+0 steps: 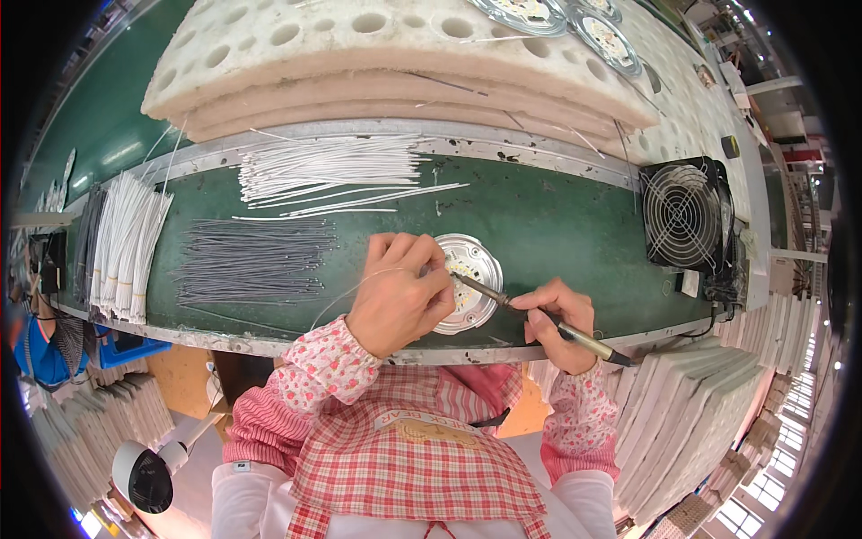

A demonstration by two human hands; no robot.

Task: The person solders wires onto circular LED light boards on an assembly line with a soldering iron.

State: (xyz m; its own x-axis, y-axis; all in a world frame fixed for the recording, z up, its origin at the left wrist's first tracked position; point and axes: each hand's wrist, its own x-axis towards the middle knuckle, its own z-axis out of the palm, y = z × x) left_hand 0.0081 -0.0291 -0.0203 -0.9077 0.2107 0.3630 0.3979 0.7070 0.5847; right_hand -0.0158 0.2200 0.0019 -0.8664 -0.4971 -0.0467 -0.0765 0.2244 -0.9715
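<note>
Near the front edge of the green bench lies a round silver lamp base [482, 313] with a light-coloured circuit board in its middle. My left hand [400, 292] rests over its left side, fingertips pinched together at the board. A thin white wire [334, 302] trails out of that hand toward the bench edge; its far end is hidden by the fingers. My right hand [561, 322] grips a soldering iron [588, 342] like a pen, and its tip reaches the board beside my left fingertips. Whether tip and board touch is too small to tell.
White wires [328, 171] lie spread behind my left hand, with dark grey wires [256, 260] closer. Bundled white wires [130, 247] stand at far left. A caged fan [682, 214] sits at right. Thick foam slabs [395, 81] with holes rise behind, carrying more round lamp bases [603, 40].
</note>
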